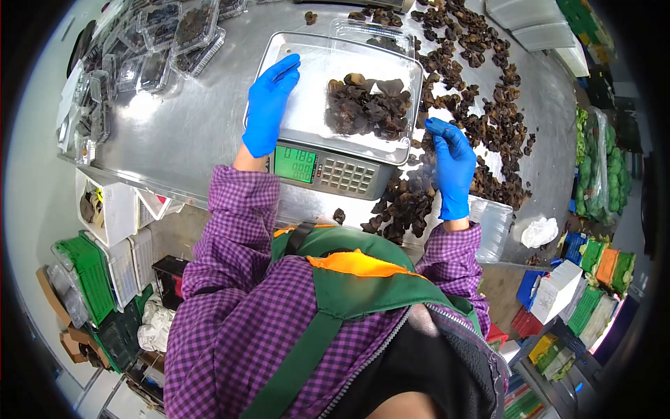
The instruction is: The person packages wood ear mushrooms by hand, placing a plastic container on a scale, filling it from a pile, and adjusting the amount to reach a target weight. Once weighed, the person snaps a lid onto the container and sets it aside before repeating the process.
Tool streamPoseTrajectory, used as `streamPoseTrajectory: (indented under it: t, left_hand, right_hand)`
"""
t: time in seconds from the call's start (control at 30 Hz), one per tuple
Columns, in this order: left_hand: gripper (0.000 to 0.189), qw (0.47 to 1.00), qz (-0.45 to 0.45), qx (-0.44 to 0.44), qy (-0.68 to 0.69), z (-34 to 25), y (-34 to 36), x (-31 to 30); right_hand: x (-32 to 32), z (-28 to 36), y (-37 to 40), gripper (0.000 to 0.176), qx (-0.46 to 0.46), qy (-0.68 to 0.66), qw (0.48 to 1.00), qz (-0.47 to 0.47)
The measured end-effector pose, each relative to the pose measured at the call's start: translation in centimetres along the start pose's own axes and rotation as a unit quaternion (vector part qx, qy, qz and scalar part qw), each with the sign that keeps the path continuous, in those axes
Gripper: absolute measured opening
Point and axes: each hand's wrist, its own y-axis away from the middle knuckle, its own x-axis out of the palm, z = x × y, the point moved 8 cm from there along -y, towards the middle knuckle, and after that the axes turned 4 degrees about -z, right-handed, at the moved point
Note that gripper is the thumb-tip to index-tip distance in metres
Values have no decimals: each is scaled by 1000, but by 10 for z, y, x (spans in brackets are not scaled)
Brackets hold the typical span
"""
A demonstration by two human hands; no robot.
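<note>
Brown wood ear mushrooms (368, 112) fill a clear plastic punnet that rests in the metal pan (303, 80) of a digital scale (345, 173). Its green display (293, 163) reads 0.186 on the top line. My left hand (271, 108), in a blue glove, lies over the pan's left side with fingers stretched out, holding nothing. On the other side, my gloved right hand (453, 164) hovers by the pan's right edge above loose mushrooms (488, 115). Its fingertips are pinched together; what they hold, if anything, is too small to make out.
Filled clear punnets (164, 42) are piled at the back left of the steel table (195, 115). Clear plastic containers (490, 225) lie near my right forearm, beside a crumpled white wad (539, 232). More mushrooms (405, 209) lie in front of the scale. Crates (91, 269) stand below left.
</note>
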Motion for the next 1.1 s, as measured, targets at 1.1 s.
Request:
streamPoseTrajectory:
  t: [1.1]
  left_hand:
    - [71, 957, 250, -130, -70, 35, 52, 33]
  right_hand:
    - [15, -57, 14, 38, 233, 110, 963, 84]
